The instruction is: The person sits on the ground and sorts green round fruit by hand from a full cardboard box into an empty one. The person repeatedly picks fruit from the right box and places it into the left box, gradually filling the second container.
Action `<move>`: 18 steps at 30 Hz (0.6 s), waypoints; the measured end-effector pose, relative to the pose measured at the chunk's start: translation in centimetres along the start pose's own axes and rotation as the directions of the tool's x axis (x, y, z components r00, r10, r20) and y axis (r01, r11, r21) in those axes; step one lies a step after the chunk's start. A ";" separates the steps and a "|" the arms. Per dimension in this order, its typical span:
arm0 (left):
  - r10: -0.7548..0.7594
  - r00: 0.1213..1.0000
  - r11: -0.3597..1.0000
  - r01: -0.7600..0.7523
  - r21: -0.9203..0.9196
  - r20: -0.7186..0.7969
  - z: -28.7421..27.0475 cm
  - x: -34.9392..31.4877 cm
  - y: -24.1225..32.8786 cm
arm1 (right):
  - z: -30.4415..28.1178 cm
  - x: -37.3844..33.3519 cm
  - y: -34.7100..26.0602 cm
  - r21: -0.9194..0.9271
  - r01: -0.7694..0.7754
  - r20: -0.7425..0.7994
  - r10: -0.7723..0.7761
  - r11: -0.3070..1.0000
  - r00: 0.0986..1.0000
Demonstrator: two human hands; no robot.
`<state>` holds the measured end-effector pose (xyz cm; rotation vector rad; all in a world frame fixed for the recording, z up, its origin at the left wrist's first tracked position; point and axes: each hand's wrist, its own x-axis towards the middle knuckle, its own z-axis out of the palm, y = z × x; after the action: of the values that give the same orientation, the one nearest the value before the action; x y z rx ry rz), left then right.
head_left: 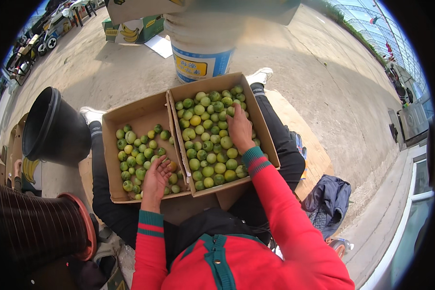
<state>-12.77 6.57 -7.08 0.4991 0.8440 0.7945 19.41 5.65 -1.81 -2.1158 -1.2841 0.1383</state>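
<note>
Two open cardboard boxes stand side by side between my outstretched legs. The left box (pixel 113 116) holds a loose layer of small round fruits (pixel 140 158), mostly green with a few yellowish ones. More of the same fruits (pixel 208 171) pack the right box (pixel 176 90) closely. Over the near right part of the left box, my left hand (pixel 155 180) has its fingers stretched and apart, next to an orange-tinted fruit (pixel 173 166). My right hand (pixel 240 126) reaches into the right box, thumb and fingers closed around a green fruit (pixel 230 111).
A white-and-blue bucket (pixel 203 65) stands beyond the boxes, with a green banana carton (pixel 135 31) behind it. At left are a black bucket (pixel 58 128) and a dark ribbed container with a reddish rim (pixel 82 227). A dark garment (pixel 327 200) lies at right beside flat cardboard (pixel 304 140).
</note>
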 end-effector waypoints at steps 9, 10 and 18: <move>0.047 0.990 0.995 -0.036 -0.088 0.136 3.7 -1.9 1.1 | 0.2 -9.0 -12.3 0.339 0.498 0.375 -0.600 0.799 0.707; 0.019 0.990 0.998 -0.010 -0.064 0.138 3.1 -1.6 0.9 | 0.8 -9.0 -12.1 0.335 0.476 0.324 -0.574 0.813 0.752; 0.008 0.999 0.986 -0.013 -0.164 -0.031 1.3 -0.2 0.3 | 0.8 -0.9 -3.1 -0.187 0.134 0.118 -0.113 0.973 0.987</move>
<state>-11.91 6.47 -6.07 0.3468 0.7965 0.8749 16.30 6.26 -0.87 -2.2086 -1.5441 0.0746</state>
